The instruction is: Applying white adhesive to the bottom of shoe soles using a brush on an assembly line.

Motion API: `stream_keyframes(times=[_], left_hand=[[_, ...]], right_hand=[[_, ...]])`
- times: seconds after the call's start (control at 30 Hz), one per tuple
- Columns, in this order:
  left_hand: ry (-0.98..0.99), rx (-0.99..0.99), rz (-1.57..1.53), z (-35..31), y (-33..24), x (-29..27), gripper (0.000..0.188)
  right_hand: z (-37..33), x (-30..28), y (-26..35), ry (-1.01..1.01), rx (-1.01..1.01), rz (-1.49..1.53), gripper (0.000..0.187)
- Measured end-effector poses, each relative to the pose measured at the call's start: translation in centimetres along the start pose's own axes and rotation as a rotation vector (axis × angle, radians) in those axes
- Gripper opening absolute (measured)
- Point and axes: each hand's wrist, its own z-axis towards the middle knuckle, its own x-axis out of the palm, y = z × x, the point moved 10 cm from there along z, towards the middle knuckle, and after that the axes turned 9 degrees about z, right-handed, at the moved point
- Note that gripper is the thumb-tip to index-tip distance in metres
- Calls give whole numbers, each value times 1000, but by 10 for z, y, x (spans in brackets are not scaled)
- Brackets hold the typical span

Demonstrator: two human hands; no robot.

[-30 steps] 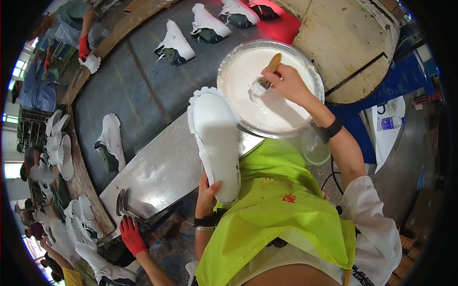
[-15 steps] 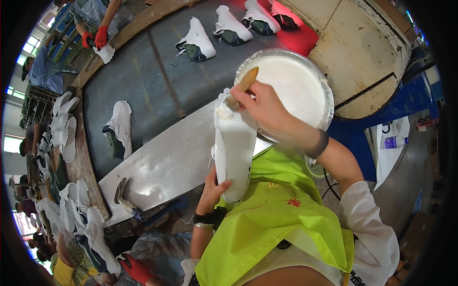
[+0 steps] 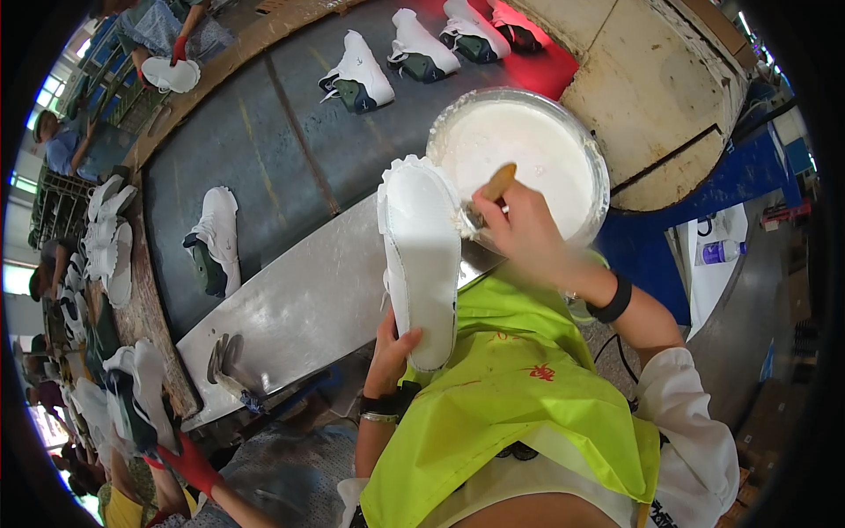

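Note:
My left hand [image 3: 390, 354] grips a white shoe [image 3: 422, 255] by its heel end, sole facing up and toe pointing away from me. The sole looks wet and white near the toe, where the edge is scalloped. My right hand [image 3: 526, 229] is closed around the wooden handle of a brush [image 3: 498, 187]. The bristles are at the shoe's right edge, beside the forefoot; whether they touch it I cannot tell. Just beyond my right hand stands a round metal basin [image 3: 601, 167] of white liquid.
Several white-and-green shoes [image 3: 356, 75] stand on the dark conveyor belt [image 3: 255, 132], one more [image 3: 214, 242] at left. A second brush [image 3: 233, 374] lies on the metal ledge [image 3: 290, 308]. Co-workers with red gloves [image 3: 189, 466] handle shoes at left. A bottle [image 3: 722, 252] lies at right.
My right hand and brush have moved right, from the shoe's toe to its side edge by the basin. The white patch at the toe is spread out. The near co-worker's glove has moved left.

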Motion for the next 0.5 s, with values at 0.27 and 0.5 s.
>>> stream_keyframes(times=[0.27,0.5], left_hand=[[-28,66,78,2,-4,0,73],[-52,76,198,1,-9,3,70]], right_hand=[[37,48,21,18,87,14,27],[23,68,29,127,145,229,24]])
